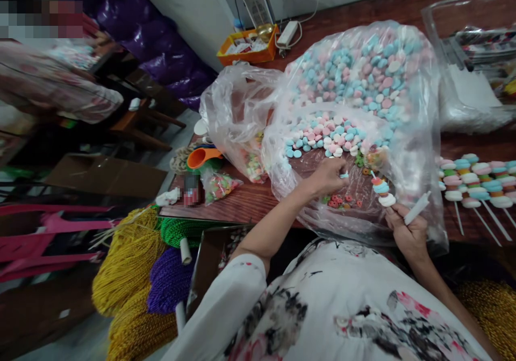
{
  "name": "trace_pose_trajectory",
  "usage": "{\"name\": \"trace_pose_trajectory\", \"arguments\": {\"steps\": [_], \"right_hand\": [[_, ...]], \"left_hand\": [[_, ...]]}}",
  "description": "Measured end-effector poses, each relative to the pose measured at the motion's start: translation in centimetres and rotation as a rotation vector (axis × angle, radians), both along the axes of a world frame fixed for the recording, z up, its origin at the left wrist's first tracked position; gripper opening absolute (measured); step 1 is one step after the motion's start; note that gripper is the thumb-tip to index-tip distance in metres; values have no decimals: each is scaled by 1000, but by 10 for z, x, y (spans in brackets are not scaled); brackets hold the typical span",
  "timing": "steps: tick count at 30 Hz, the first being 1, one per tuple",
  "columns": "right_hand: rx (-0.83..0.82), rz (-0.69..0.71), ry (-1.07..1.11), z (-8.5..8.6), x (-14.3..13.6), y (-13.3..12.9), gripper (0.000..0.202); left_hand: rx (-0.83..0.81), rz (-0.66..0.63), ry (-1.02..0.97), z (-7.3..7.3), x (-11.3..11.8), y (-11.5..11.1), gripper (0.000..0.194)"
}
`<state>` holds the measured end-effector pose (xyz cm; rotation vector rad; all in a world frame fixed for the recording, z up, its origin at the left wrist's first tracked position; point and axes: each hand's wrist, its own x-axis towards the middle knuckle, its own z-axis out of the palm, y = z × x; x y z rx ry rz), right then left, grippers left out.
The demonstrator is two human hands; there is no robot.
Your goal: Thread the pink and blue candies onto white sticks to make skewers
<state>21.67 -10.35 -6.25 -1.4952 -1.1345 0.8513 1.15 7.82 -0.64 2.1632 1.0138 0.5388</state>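
My left hand (330, 177) is over the clear plastic bag, fingers closed in a pinch. A small pale blue candy (344, 175) shows at its fingertips. My right hand (407, 227) is closed around a candy skewer (381, 190), threaded with white, blue and orange pieces, its tip pointing up and left. From the same hand juts a white strip or bundle of sticks (417, 208); I cannot tell which. Ahead of both hands, the plastic bag (433, 162) holds many pink, blue and white candies (334, 135). Red and orange rings (341, 202) lie near my left wrist.
Finished-looking candy skewers (471, 181) lie at the right. An orange scoop (199, 158) and a smaller candy bag (220, 185) sit left. A yellow tray (248, 54) stands behind. Yellow cord bundles (129, 264) are below the table edge. Another person (56, 81) is far left.
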Motion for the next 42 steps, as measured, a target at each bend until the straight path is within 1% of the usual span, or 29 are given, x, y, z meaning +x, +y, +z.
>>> {"name": "trace_pose_trajectory", "arguments": {"steps": [3,5,6,8,10,12,15,18,20,22,23,26,29,33,37,42], "right_hand": [[50,35,-62,8,-6,0,26],[89,79,-142,13,-11,2,25],[110,108,-197,16,-13,3,26],[162,169,-314,20,-15,4,27],[213,219,-409,22,-16,4,26],[250,251,-467,23,-15,3,23],[313,294,-504,22,-13,-1,23],[354,322,-522,21,-10,-4,26],[330,331,-540,20,-8,-4,24],[293,331,-556,20,-6,-4,22],[278,325,-562,20,-5,-4,21],[261,309,-568,22,-4,-4,21],[279,317,-573,22,-2,-4,25],[290,312,-588,18,3,-7,37],[291,322,-607,15,7,-10,48],[286,313,-629,17,9,-11,48]], "left_hand": [[-222,204,-404,4,-12,-25,20],[-405,300,-642,4,-17,-41,31],[-499,320,-726,4,-18,-48,38],[-653,331,-825,4,-22,-60,48],[-734,346,-873,3,-25,-68,52],[-749,373,-903,2,-29,-72,54],[-684,393,-943,4,-30,-75,55],[-521,385,-948,8,-27,-78,55],[-384,365,-899,8,-25,-81,49],[-303,341,-859,7,-24,-84,43],[-304,327,-849,5,-24,-86,42],[-411,313,-841,-1,-24,-91,42],[-495,383,-869,-7,-24,-91,40],[-616,459,-949,-9,-22,-87,44],[-643,490,-962,-11,-20,-85,44],[-680,544,-1016,-18,-20,-83,46]]}}
